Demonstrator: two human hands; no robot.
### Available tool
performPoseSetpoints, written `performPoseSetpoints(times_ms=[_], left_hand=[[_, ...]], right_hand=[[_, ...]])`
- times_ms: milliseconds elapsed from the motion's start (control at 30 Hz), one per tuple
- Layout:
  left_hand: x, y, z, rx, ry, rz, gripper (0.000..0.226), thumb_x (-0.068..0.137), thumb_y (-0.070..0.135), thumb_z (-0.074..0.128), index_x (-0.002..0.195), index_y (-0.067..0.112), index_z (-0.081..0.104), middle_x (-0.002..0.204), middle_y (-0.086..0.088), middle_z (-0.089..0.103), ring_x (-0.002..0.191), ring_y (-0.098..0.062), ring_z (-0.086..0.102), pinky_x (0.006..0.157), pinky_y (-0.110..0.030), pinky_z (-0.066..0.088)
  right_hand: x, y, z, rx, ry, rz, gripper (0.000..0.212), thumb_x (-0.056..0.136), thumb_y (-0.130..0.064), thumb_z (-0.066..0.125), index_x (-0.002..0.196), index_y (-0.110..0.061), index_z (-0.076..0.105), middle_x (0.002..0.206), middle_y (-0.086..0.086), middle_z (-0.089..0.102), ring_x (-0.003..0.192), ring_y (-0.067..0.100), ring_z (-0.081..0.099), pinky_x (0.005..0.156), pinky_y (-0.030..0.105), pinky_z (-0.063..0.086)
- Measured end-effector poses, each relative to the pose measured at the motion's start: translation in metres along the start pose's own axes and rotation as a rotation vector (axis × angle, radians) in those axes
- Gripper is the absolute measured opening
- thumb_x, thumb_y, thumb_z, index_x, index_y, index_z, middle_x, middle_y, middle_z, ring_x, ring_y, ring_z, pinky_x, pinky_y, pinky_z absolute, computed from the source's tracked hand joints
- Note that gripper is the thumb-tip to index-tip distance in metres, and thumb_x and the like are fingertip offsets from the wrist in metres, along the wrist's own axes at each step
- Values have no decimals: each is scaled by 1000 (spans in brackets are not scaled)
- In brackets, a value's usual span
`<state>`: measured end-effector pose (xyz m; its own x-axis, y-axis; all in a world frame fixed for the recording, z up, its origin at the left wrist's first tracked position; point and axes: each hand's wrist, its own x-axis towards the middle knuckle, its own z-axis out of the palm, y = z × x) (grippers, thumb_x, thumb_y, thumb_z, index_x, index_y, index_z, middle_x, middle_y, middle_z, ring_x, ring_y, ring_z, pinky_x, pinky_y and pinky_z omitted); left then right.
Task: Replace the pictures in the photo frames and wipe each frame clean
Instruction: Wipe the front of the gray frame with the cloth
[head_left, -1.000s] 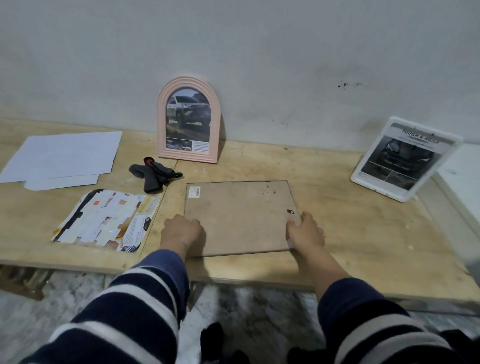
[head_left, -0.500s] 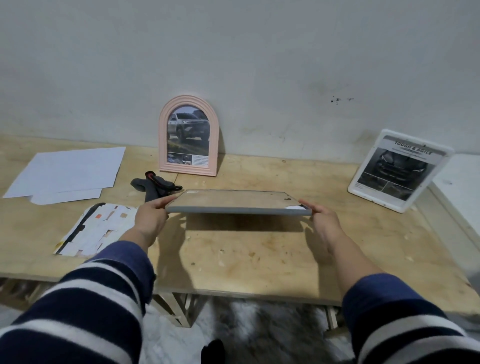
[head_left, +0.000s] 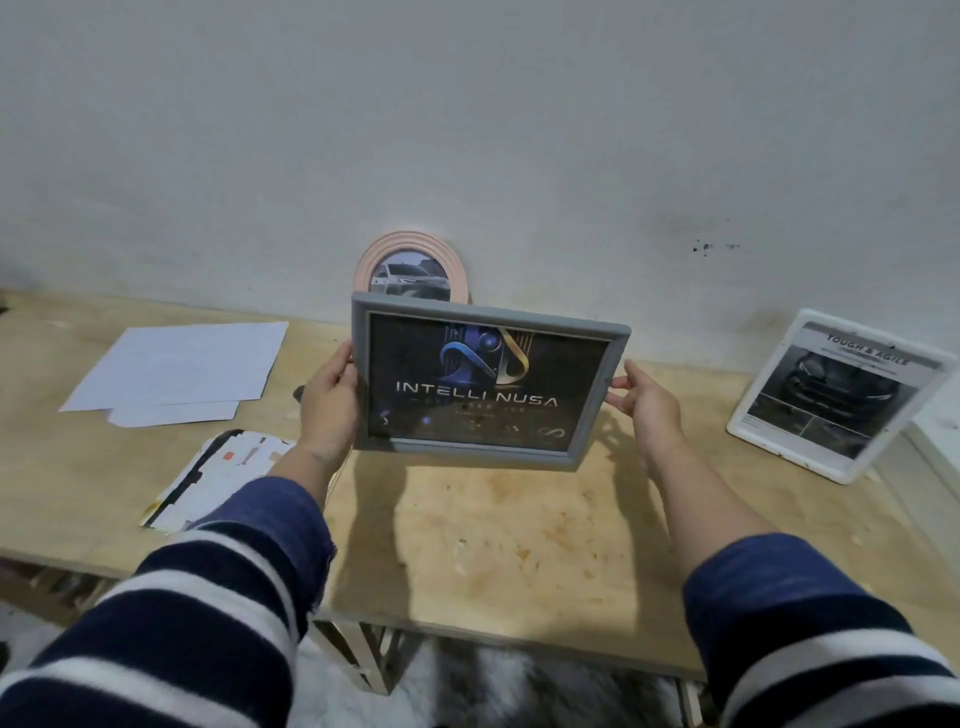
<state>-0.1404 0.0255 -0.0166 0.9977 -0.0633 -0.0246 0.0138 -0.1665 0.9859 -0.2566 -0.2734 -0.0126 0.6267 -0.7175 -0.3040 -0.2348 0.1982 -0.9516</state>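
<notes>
I hold a grey rectangular photo frame (head_left: 488, 384) upright above the wooden table (head_left: 519, 540), its front facing me with a dark "INTELLI NUSA" picture inside. My left hand (head_left: 330, 402) grips its left edge and my right hand (head_left: 647, 405) grips its right edge. Behind it, a pink arched frame (head_left: 410, 260) with a car picture leans on the wall, mostly hidden. A white frame (head_left: 836, 395) with a dark car picture leans at the right.
White paper sheets (head_left: 176, 371) lie at the back left of the table. A cut-up printed sheet (head_left: 208, 473) lies near the front left edge. The wall runs along the table's back.
The grey frame lay face down on the table; both hands lifted it and turned it up so that its front now faces me. It hides the dark cloth behind it.
</notes>
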Motion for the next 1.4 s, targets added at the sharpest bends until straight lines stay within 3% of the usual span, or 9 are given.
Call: performPoseSetpoints(times_ms=[233, 367, 467, 633, 867, 1100, 1267, 1333, 1400], left_hand=[[2, -12, -50, 11, 65, -39, 36, 103, 25, 36, 129, 33, 60, 124, 4, 64, 113, -17, 58, 99, -38, 46], [-4, -20, -92, -71, 99, -118, 34, 105, 19, 33, 121, 30, 61, 98, 9, 66, 78, -4, 57, 62, -18, 45], [-9, -25, -126, -123, 87, -185, 33, 105, 23, 32, 113, 35, 63, 84, 13, 68, 68, -8, 58, 46, -15, 42], [-12, -52, -188, -138, 244, -228, 31, 105, 16, 34, 119, 22, 61, 112, -6, 66, 81, -10, 61, 65, -26, 46], [-12, -81, -275, -170, 383, -331, 32, 104, 15, 36, 124, 18, 60, 106, -14, 65, 76, -20, 60, 61, -28, 51], [-3, -106, -315, -232, 444, -433, 35, 105, 17, 32, 126, 25, 59, 93, -7, 65, 74, -21, 58, 65, -32, 46], [5, -120, -330, -215, 410, -484, 39, 102, 14, 33, 127, 21, 62, 86, -5, 70, 67, -18, 64, 58, -28, 53], [9, -123, -332, -211, 394, -492, 39, 102, 14, 32, 123, 23, 63, 82, -4, 70, 62, -16, 64, 52, -27, 53], [12, -124, -330, -205, 376, -501, 38, 102, 15, 30, 118, 26, 64, 79, -3, 70, 63, -18, 63, 55, -29, 52]], right_hand=[[-4, -1, 53, 59, -118, -1, 65, 87, 8, 23, 148, -13, 33, 108, 6, 56, 110, 30, 58, 102, 37, 35], [-16, 2, 100, -1, -213, 22, 67, 86, 6, 25, 148, -18, 33, 117, 10, 59, 112, 28, 59, 93, 39, 37], [-24, 14, 134, 14, -269, 59, 64, 87, 2, 27, 148, -17, 33, 113, 8, 60, 98, 26, 58, 93, 40, 40], [-40, 33, 201, -11, -358, 110, 58, 89, 2, 28, 144, -13, 38, 106, 10, 61, 75, 20, 56, 65, 31, 42], [-54, 68, 287, -386, -518, 16, 40, 90, 4, 42, 124, -14, 55, 112, 14, 62, 74, 22, 56, 62, 29, 45], [-41, 73, 325, -1150, -470, -603, 40, 94, -19, 50, 131, -32, 55, 142, 2, 43, 129, 28, 38, 104, 38, 37], [-23, 84, 361, -1359, -614, -559, 52, 96, -50, 44, 145, -42, 30, 159, 2, 15, 140, 36, 24, 113, 46, 27], [-21, 96, 369, -1407, -620, -568, 42, 97, -42, 45, 139, -41, 41, 156, 3, 22, 132, 37, 31, 107, 44, 32], [-20, 105, 368, -1295, -545, -627, 35, 93, -13, 48, 122, -29, 58, 141, 5, 40, 118, 35, 40, 97, 40, 38]])
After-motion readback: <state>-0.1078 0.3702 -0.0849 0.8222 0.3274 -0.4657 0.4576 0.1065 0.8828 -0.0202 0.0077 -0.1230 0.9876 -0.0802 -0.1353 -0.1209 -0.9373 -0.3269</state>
